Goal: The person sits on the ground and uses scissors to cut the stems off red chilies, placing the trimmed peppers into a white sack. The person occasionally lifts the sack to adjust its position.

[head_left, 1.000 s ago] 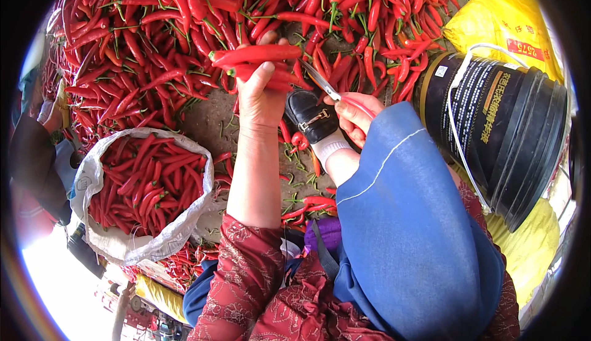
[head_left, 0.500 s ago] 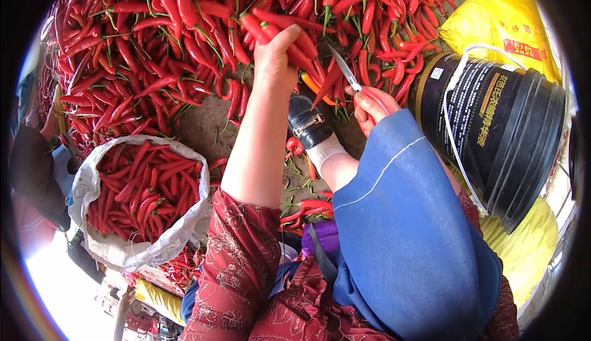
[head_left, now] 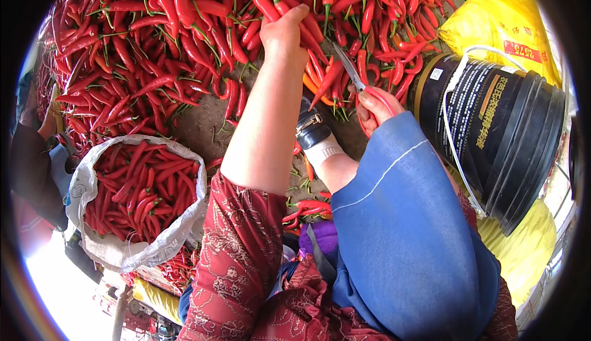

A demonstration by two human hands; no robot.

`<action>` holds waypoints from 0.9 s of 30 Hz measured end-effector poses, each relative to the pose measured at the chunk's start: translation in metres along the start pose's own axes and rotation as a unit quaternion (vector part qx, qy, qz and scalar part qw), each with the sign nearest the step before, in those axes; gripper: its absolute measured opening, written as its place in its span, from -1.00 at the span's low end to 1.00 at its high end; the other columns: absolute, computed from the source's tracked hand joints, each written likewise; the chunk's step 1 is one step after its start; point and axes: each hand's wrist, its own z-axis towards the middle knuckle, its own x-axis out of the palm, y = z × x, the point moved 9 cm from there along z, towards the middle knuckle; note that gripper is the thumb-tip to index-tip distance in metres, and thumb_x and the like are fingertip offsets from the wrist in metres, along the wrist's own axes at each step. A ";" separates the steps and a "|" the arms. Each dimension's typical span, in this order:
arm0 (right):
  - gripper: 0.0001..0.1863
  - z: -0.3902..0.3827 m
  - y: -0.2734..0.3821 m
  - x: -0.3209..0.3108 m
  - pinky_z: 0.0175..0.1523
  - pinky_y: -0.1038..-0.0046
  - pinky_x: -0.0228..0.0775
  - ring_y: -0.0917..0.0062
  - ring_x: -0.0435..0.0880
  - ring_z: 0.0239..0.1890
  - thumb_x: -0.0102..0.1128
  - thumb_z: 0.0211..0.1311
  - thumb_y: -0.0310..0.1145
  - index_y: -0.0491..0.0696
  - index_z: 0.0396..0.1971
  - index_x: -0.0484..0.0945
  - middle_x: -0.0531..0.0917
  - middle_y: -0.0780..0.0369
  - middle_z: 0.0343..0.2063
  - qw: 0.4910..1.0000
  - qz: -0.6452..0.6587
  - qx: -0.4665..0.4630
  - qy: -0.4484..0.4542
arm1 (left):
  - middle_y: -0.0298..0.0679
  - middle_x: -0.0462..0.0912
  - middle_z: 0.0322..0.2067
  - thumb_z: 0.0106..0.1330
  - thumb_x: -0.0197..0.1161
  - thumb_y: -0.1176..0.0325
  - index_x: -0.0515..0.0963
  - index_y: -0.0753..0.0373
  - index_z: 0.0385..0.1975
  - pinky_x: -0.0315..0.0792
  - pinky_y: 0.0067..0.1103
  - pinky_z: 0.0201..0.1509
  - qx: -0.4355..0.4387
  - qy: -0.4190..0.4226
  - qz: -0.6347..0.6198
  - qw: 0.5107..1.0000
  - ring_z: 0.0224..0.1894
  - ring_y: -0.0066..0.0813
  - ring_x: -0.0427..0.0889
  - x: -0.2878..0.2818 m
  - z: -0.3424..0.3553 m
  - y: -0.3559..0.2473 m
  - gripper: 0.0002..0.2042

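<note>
My left hand (head_left: 284,34) is closed around several red chili peppers (head_left: 265,6) at the near edge of a big heap of red chilies (head_left: 154,51). Parts of the chilies stick out above the thumb and to the right of the hand; the fingers are mostly hidden. To its right, my right hand (head_left: 376,109) grips a pair of scissors (head_left: 349,67) by the red handles. The blades look closed or nearly so, tips pointing up and left toward the held chilies. An orange chili (head_left: 313,83) lies below, near my black shoe (head_left: 313,130).
A white woven sack (head_left: 200,202) full of red chilies stands at left. On the right a black bucket (head_left: 492,138) with a white handle lies tilted beside a yellow bag (head_left: 492,24). A blue cloth (head_left: 406,218) covers my right knee. Another person's dark sleeve (head_left: 31,168) shows at far left.
My left hand, still holding chilies, has moved slightly up and to the right. My right hand and the scissors have shifted a little to the right.
</note>
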 end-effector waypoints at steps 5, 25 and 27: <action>-0.64 -0.001 0.003 -0.010 -0.48 0.68 0.19 0.78 0.36 -0.54 0.09 0.25 -0.20 -0.13 -0.07 0.43 0.38 0.42 -0.58 1.000 -0.022 -0.009 -0.007 | -0.26 0.58 -0.45 -0.06 0.35 0.53 0.46 0.25 -0.36 0.50 -0.45 -0.39 0.083 0.005 0.125 0.989 -0.44 -0.39 0.59 0.016 -0.006 -0.033 -0.74; -0.74 0.004 -0.039 0.000 -0.21 0.45 0.41 0.60 0.58 -0.35 0.22 0.03 -0.27 -0.11 -0.31 0.54 0.63 0.21 -0.44 0.929 -0.356 -0.082 0.058 | -0.09 0.53 -0.37 -0.04 0.16 0.49 0.57 0.19 -0.31 0.47 -0.31 -0.23 0.173 0.301 0.799 0.491 -0.30 -0.11 0.59 -0.037 -0.155 -0.003 -0.76; -0.78 -0.012 -0.034 -0.025 -0.25 0.46 0.41 0.64 0.56 -0.39 0.20 0.06 -0.30 -0.11 -0.33 0.55 0.63 0.24 -0.48 0.913 -0.401 -0.070 0.018 | -0.06 0.54 -0.31 -0.03 0.18 0.46 0.54 0.18 -0.24 0.46 -0.30 -0.21 0.159 0.331 0.760 0.537 -0.25 -0.07 0.58 -0.036 -0.154 0.005 -0.72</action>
